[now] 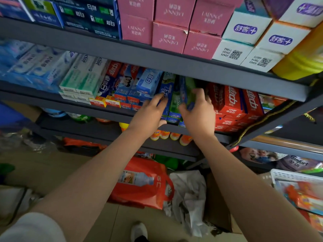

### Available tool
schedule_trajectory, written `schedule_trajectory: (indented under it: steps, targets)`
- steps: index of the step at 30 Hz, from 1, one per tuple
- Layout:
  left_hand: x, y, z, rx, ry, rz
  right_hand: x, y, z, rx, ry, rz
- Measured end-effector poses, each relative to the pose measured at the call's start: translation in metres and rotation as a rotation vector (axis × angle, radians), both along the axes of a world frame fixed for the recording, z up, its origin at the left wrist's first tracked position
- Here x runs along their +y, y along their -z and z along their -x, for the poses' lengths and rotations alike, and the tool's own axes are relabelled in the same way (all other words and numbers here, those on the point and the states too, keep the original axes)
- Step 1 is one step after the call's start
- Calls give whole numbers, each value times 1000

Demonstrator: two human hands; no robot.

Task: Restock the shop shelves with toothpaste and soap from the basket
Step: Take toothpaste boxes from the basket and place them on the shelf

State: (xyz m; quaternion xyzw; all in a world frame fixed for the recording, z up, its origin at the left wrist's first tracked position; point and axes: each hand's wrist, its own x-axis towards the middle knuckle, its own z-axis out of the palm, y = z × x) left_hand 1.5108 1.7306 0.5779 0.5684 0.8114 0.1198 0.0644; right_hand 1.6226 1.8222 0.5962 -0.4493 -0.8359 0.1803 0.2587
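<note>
Restocking mid-way, by the look of it. Middle shelf [122, 111] packed with toothpaste boxes along most of its length: pale blue and white ones far left, blue ones centre, red boxes [232, 105] to the right. Right hand [197, 112] has its grip clamped on a blue-and-green toothpaste box [185, 95], held on edge and part-way into the gap left of the red stack. Left hand [150, 112] has fingers straight, grip apart, pressing against the upright blue boxes [166, 95] just beside, seemingly holding them aside to keep the slot clear. White basket [297, 177] sits low at far right, with orange and red packets visible inside, so stock remains to shelve. Whether those packets are soap or toothpaste cannot be told. Judged: one box nearly placed, more trips left
</note>
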Motion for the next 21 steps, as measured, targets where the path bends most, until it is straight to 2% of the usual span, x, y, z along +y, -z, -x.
schedule_trajectory:
  steps: [1,3,5,7,8,9,12,14,18,21]
  targets:
    - [0,1,0,-1,2,-5,-3,0,2,114,15,248]
    - [-3,3,1,-8,3,-32,-9,3,9,346,54,615]
    - [-6,7,4,14,7,-78,-10,10,13,504,73,867]
    - [-9,12,7,62,21,-136,-6,16,10,483,36,1011]
    - [-9,13,8,94,33,-165,-4,15,7,401,12,1003]
    - [-9,13,9,119,41,-185,-3,13,4,266,-6,900]
    - [-8,11,8,141,54,-162,-1,8,-11,-127,34,262]
    - [-7,10,7,157,79,-138,-1,9,-22,-258,-1,14]
    - [2,10,3,163,62,-89,5,29,-35,-583,-156,61]
    - [8,9,2,191,49,-92,4,43,-40,-590,-149,-40]
